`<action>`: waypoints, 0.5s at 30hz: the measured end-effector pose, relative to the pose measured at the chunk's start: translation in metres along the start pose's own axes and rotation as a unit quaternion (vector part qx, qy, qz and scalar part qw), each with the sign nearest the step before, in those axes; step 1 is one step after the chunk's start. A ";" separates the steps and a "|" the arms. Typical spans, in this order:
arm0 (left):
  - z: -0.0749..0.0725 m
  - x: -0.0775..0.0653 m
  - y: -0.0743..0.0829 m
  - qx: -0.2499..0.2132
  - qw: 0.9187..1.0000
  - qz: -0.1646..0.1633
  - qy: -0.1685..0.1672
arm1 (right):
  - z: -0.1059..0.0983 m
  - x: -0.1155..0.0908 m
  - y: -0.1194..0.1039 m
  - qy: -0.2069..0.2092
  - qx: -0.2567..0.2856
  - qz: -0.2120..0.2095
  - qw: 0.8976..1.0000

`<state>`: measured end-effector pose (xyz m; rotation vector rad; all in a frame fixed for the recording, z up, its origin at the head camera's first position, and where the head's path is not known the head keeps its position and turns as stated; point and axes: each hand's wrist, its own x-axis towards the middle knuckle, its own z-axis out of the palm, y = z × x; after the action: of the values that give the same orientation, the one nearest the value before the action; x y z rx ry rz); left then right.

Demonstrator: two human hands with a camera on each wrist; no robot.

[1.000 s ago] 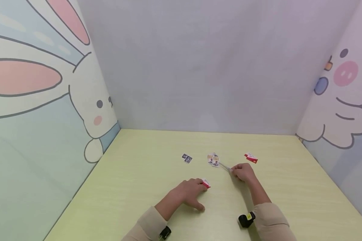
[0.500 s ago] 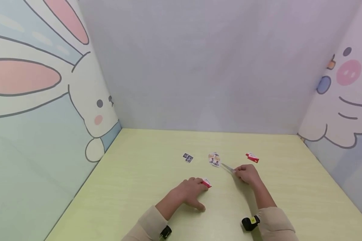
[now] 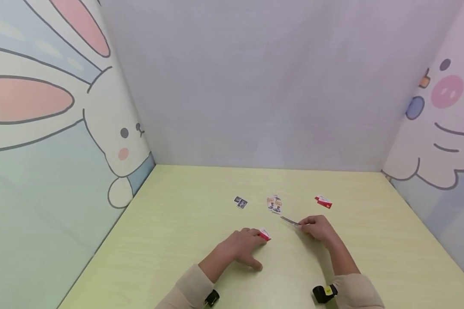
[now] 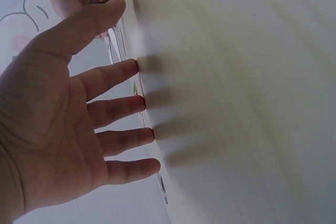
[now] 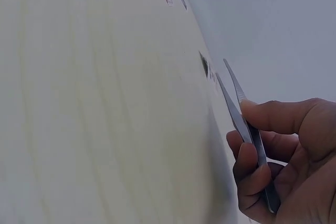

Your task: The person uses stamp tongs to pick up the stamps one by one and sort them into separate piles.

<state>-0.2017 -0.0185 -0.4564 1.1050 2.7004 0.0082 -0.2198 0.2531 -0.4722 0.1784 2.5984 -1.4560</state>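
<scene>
In the head view my left hand (image 3: 241, 248) lies with fingers spread, fingertips on a small red-and-white card (image 3: 264, 234) on the table. The left wrist view shows those fingers straight, tips at the tabletop. My right hand (image 3: 319, 227) holds metal tweezers (image 3: 290, 221) between thumb and fingers. Their two tips stand apart with nothing between them, as the right wrist view shows of the tweezers (image 5: 236, 100). Just beyond the tips lies a small pile of printed picture cards (image 3: 274, 204).
Two dark picture cards (image 3: 240, 202) lie left of the pile. More red-and-white cards (image 3: 323, 201) lie to its right. The pale yellow table (image 3: 193, 193) ends at a grey back wall (image 3: 255, 86), with cartoon-printed walls on both sides.
My right hand has drawn the tweezers back from the picture-card pile, toward me and slightly right. My left hand stays on the red-and-white card.
</scene>
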 end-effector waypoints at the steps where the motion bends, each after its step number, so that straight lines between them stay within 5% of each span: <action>1: 0.000 0.000 0.000 -0.001 1.000 0.000 -0.001 | 0.000 -0.001 0.000 -0.004 0.000 -0.001 1.000; 15: -0.002 -0.002 0.003 -0.017 1.000 -0.009 -0.012 | 0.009 -0.009 -0.004 -0.081 -0.025 -0.041 0.996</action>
<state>-0.1991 -0.0176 -0.4535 1.0633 2.6791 0.0364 -0.2112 0.2425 -0.4716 -0.0516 2.5350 -1.3672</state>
